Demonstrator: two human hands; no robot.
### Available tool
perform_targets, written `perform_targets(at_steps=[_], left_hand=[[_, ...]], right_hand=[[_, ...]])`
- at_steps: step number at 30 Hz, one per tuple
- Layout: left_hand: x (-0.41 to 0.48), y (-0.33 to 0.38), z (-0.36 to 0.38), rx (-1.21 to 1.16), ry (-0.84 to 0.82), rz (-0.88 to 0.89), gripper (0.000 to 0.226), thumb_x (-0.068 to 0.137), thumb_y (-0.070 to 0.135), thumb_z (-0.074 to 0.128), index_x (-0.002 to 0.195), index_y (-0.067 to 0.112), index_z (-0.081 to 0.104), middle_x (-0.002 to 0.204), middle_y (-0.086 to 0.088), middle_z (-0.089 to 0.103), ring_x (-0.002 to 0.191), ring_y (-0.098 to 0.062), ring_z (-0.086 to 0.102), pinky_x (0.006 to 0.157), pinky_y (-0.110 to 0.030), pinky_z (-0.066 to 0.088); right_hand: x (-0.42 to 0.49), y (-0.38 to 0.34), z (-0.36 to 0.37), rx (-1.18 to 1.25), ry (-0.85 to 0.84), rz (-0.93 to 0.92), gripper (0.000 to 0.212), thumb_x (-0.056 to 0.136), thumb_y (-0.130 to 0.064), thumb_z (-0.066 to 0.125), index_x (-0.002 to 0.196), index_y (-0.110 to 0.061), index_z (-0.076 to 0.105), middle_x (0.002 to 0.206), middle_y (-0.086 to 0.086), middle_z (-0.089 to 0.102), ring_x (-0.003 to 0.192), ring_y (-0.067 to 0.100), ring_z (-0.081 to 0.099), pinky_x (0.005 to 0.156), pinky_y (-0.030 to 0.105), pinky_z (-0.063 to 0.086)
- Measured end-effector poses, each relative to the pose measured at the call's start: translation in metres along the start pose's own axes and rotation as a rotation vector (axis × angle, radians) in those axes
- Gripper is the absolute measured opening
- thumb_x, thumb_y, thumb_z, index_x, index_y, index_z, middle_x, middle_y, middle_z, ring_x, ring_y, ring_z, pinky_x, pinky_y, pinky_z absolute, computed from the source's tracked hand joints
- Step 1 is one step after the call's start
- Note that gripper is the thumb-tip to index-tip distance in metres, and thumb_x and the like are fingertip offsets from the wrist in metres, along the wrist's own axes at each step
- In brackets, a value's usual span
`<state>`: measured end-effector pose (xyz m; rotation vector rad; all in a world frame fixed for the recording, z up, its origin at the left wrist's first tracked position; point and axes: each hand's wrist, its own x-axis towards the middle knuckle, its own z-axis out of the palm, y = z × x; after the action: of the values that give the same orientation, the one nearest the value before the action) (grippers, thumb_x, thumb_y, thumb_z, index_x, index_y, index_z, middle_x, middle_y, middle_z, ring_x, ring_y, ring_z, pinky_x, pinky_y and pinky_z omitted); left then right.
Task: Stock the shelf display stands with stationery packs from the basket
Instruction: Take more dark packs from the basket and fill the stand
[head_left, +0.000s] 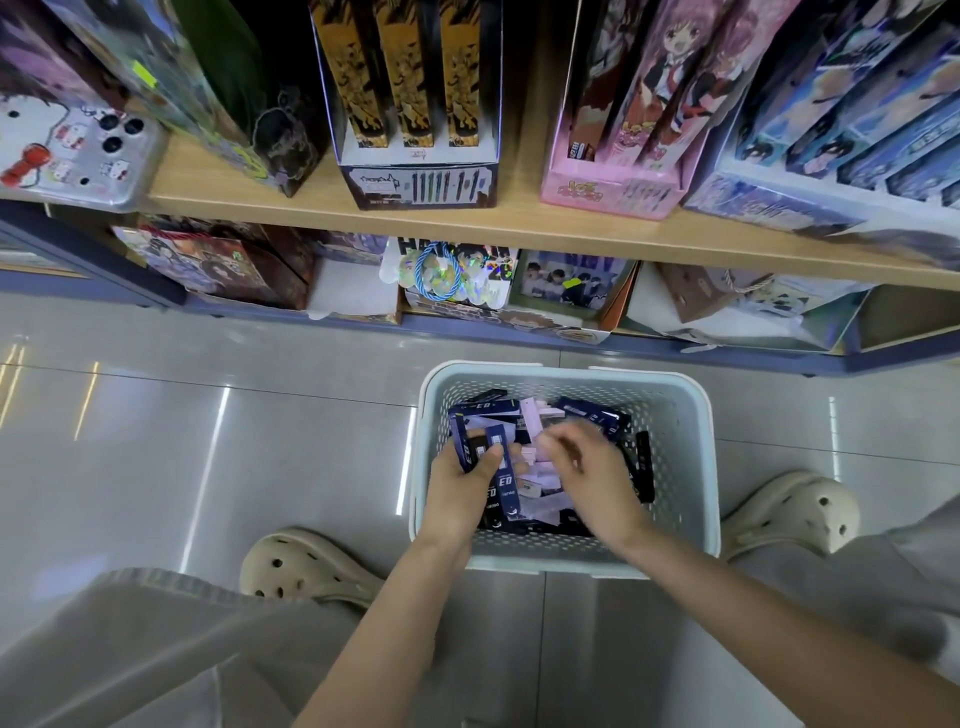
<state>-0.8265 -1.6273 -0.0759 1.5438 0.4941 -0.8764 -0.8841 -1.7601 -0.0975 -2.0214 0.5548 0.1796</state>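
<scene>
Shop floor | basket (571, 565) well filled — stocking mostly ahead | left hand (464, 493) grips packs (503, 470) | right hand (589, 470) blurred — fingers unclear

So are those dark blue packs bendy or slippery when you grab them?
Probably stiff-ish: the dark blue packs look flat in the left hand. Likely light, since it holds several together. Their smooth faces may slide apart.

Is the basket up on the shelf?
No, the basket stands on the tiled floor in front of the shelf, between the person's shoes.
</scene>
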Motion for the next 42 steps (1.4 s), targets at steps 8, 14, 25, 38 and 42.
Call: perform_targets(at_steps=[8, 14, 25, 38, 42], left_hand=[[0.004, -0.002, -0.001, -0.006, -0.032, -0.041, 0.014, 0.098, 0.008, 0.050, 0.107, 0.012, 0.060, 0.086, 0.000, 0.074, 0.073, -0.015, 0.072, 0.059, -0.026, 0.056], [0.005, -0.005, 0.004, 0.020, -0.035, -0.085, 0.021, 0.098, 0.008, 0.050, 0.117, 0.004, 0.057, 0.095, -0.006, 0.073, 0.069, -0.015, 0.072, 0.058, -0.025, 0.056], [0.006, -0.007, 0.004, 0.064, -0.016, -0.091, 0.019, 0.097, 0.011, 0.052, 0.115, 0.008, 0.058, 0.098, -0.004, 0.073, 0.075, -0.017, 0.073, 0.083, -0.040, 0.057], [0.002, -0.006, 0.007, 0.069, 0.024, -0.123, 0.019, 0.098, 0.011, 0.050, 0.116, 0.008, 0.056, 0.094, -0.003, 0.073, 0.075, -0.020, 0.071, 0.061, -0.029, 0.059], [-0.001, -0.005, 0.010, 0.028, 0.073, -0.128, 0.014, 0.099, 0.013, 0.050, 0.107, 0.011, 0.061, 0.094, -0.006, 0.074, 0.087, -0.029, 0.070, 0.087, -0.046, 0.055]], right_hand=[[0.042, 0.073, -0.028, -0.346, -0.139, 0.320, 0.078, 0.080, -0.018, 0.075, 0.142, -0.002, 0.031, 0.144, 0.014, 0.039, 0.135, 0.025, 0.032, 0.109, 0.023, 0.019], [0.051, 0.084, -0.022, -0.382, -0.086, 0.315, 0.072, 0.084, -0.033, 0.070, 0.141, -0.005, 0.037, 0.141, 0.013, 0.040, 0.132, 0.026, 0.035, 0.110, 0.028, 0.023], [0.048, 0.085, -0.012, -0.355, 0.033, 0.269, 0.043, 0.089, -0.023, 0.065, 0.127, -0.011, 0.049, 0.123, 0.013, 0.058, 0.112, 0.027, 0.052, 0.091, 0.032, 0.042], [0.048, 0.073, -0.021, -0.455, 0.062, 0.148, 0.026, 0.091, -0.011, 0.060, 0.117, -0.007, 0.063, 0.107, 0.014, 0.068, 0.099, 0.029, 0.061, 0.087, 0.034, 0.046], [0.037, 0.050, -0.019, -0.331, 0.103, 0.035, 0.021, 0.093, -0.019, 0.059, 0.109, -0.006, 0.064, 0.091, 0.010, 0.068, 0.083, 0.025, 0.061, 0.073, 0.031, 0.045]])
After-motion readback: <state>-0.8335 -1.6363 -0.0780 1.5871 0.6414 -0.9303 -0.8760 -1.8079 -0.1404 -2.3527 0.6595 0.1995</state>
